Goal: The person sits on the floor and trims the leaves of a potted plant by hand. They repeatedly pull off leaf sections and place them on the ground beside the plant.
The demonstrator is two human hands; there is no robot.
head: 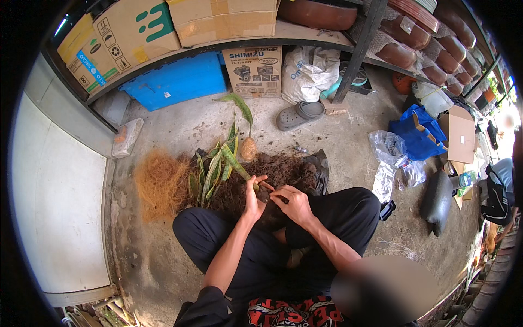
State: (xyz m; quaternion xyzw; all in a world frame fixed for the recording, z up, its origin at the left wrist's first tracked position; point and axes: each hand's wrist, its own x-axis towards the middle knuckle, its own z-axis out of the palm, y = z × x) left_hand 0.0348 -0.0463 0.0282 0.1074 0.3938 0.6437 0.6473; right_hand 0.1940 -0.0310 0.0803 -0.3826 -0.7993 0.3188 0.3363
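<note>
My left hand (254, 200) holds the base of a snake plant leaf (233, 162), with a dark clump of soil (263, 194) at its lower end. The fingers of my right hand (295, 204) are bent and pinched together at the right side of that clump; whether they grip anything is hard to tell. Beneath both hands lies a heap of brown soil (286, 173) on black plastic (320, 165). Variegated snake plants (212, 178) stand at the heap's left. Behind it, a string-wrapped ball (248, 148) with one long leaf (242, 107) rests on the concrete floor.
Orange-brown fibre (159, 184) lies at the left, near a brick block (128, 138). A grey clog (300, 115) sits before the shelf (196, 48). At the right are clear plastic bags (388, 147), a blue bag (421, 137) and a filled dark plastic bag (438, 200).
</note>
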